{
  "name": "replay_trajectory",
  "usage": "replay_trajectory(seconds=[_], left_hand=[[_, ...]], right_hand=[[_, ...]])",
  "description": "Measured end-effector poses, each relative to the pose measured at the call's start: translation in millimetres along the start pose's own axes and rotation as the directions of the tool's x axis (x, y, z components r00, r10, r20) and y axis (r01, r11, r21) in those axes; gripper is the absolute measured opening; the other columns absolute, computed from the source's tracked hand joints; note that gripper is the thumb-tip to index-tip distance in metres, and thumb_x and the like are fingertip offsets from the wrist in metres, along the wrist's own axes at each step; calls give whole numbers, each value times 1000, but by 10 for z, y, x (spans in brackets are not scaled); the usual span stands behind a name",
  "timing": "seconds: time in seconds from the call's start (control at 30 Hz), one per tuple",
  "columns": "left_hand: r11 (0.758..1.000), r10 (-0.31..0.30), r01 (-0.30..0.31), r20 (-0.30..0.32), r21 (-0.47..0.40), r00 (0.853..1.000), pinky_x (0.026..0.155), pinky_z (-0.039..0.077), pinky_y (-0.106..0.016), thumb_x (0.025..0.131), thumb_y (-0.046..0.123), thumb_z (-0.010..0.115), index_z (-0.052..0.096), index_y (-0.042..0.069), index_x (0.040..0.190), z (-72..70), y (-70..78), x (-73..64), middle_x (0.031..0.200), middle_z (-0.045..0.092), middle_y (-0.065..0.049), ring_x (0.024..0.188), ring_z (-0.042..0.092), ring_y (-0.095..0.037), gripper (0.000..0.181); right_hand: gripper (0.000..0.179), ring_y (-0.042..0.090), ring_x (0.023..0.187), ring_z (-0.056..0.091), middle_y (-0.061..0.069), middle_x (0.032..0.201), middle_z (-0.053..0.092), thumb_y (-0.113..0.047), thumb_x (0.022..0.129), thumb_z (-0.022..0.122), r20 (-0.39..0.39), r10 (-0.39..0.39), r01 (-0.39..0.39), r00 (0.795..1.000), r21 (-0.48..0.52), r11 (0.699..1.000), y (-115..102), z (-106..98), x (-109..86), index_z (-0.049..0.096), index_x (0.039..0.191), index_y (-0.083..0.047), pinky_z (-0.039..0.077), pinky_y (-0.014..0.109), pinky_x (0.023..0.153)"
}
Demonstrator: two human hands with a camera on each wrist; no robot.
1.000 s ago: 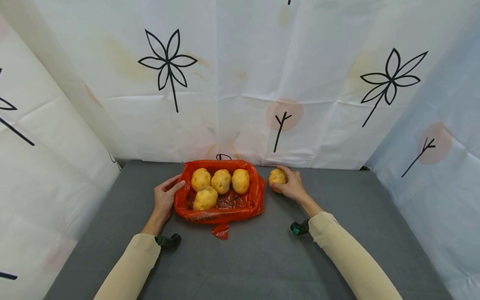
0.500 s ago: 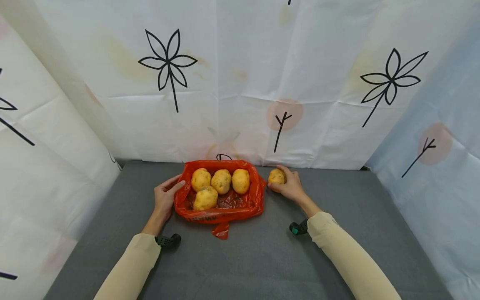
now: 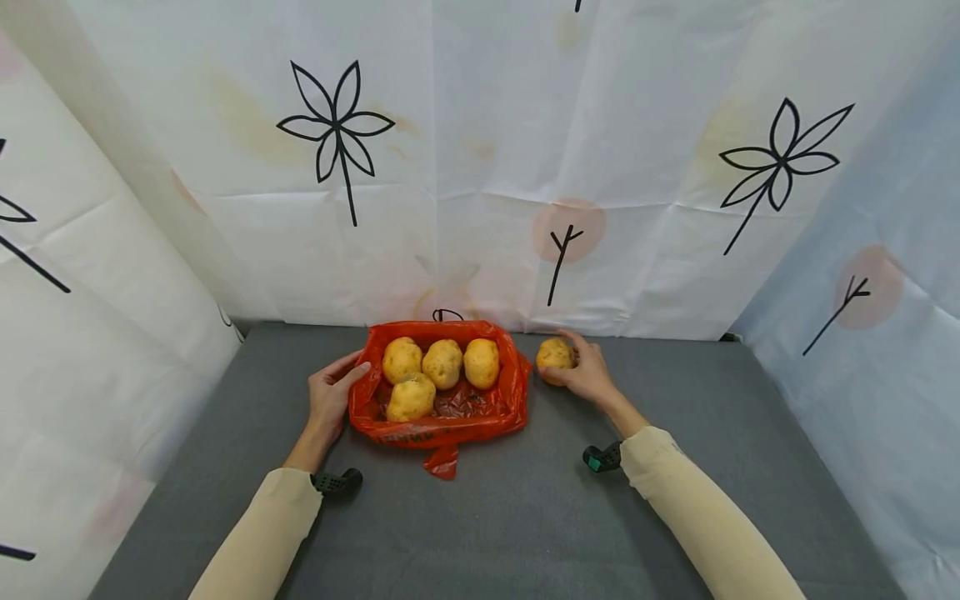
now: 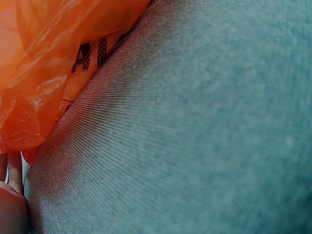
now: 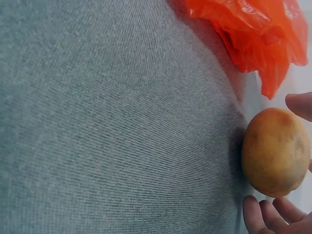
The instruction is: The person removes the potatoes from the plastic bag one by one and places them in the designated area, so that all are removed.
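Observation:
A red plastic bag (image 3: 450,429) lies with its mouth spread wide, and several yellow potatoes (image 3: 442,364) sit inside it. My left hand (image 3: 328,400) holds the bag's left rim, thumb over the edge; its other fingers are partly hidden behind the plastic. To the right of the bag, my right hand (image 3: 587,371) has its thumb and fingers curved around a single potato (image 3: 556,361). In the right wrist view the thumb and fingers stand on opposite sides of this potato (image 5: 275,152). How firmly they press cannot be told.
Under everything is a grey cloth-covered table (image 3: 480,533). White patterned sheets (image 3: 480,167) close off its back and both sides, and the bag lies near the back edge. A torn red flap (image 3: 442,461) of the bag trails toward the front.
My right hand shifts slightly left, then slightly back right, and a little more of the potato's right side now shows. The left hand and the bag stay in place.

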State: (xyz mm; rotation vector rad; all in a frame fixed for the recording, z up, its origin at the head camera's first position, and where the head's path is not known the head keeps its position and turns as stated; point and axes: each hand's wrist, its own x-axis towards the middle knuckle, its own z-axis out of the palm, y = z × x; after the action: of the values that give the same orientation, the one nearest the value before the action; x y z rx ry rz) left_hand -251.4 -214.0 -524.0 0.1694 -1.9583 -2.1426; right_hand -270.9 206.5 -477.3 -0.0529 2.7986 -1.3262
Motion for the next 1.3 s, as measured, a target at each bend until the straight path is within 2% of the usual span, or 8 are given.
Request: replay_trajectory(seconds=[0.33, 0.53, 0.67, 0.83, 1.13, 1.3], left_hand=[[1000, 4, -4, -3, 6, 1000, 83, 56, -19, 93, 19, 77, 67, -3, 130, -2, -3, -8, 108, 73, 10, 100, 68, -7, 45], [1000, 3, -3, -18, -1, 1000, 82, 57, -19, 91, 17, 79, 68, -3, 129, 4, -15, -1, 106, 74, 10, 99, 69, -7, 44], [1000, 6, -6, -23, -3, 1000, 81, 57, -19, 91, 17, 79, 68, -3, 128, 6, -18, 8, 106, 74, 9, 97, 69, -7, 44], [1000, 12, -12, -15, 1, 1000, 81, 57, -19, 91, 19, 79, 68, -2, 129, -1, -14, 1, 106, 74, 9, 98, 69, -8, 44], [1000, 8, -8, -11, -15, 1000, 81, 57, -20, 91, 18, 80, 68, -3, 128, 0, -15, -2, 105, 74, 9, 97, 69, -9, 45], [1000, 6, -7, -14, -21, 1000, 80, 57, -20, 91, 17, 79, 69, -3, 127, 4, -20, 6, 105, 74, 8, 97, 69, -9, 43]], right_hand=[[81, 48, 131, 34, 32, 145, 35, -29, 89, 79, -34, -29, 27, 999, -48, 998, -89, -118, -112, 38, 156, -9, 37, 65, 103], [81, 48, 133, 31, 31, 148, 36, -28, 88, 81, -59, -97, 94, 994, -51, 994, -254, -186, -184, 40, 155, -11, 30, 69, 104], [80, 48, 136, 28, 28, 150, 36, -30, 87, 82, -55, -121, 119, 991, -36, 992, -408, -191, -246, 41, 155, -13, 31, 71, 104], [78, 46, 136, 27, 26, 147, 38, -33, 87, 81, -38, -140, 138, 989, -35, 990, -583, -101, -279, 44, 154, -17, 35, 69, 102], [75, 43, 131, 34, 20, 142, 48, -30, 86, 82, -24, -260, 259, 965, -33, 965, -830, 131, -263, 49, 150, -13, 35, 64, 101], [74, 41, 129, 37, 20, 147, 45, -33, 86, 83, 6, -265, 265, 964, -71, 962, -939, 282, -234, 50, 150, -14, 35, 62, 101]])
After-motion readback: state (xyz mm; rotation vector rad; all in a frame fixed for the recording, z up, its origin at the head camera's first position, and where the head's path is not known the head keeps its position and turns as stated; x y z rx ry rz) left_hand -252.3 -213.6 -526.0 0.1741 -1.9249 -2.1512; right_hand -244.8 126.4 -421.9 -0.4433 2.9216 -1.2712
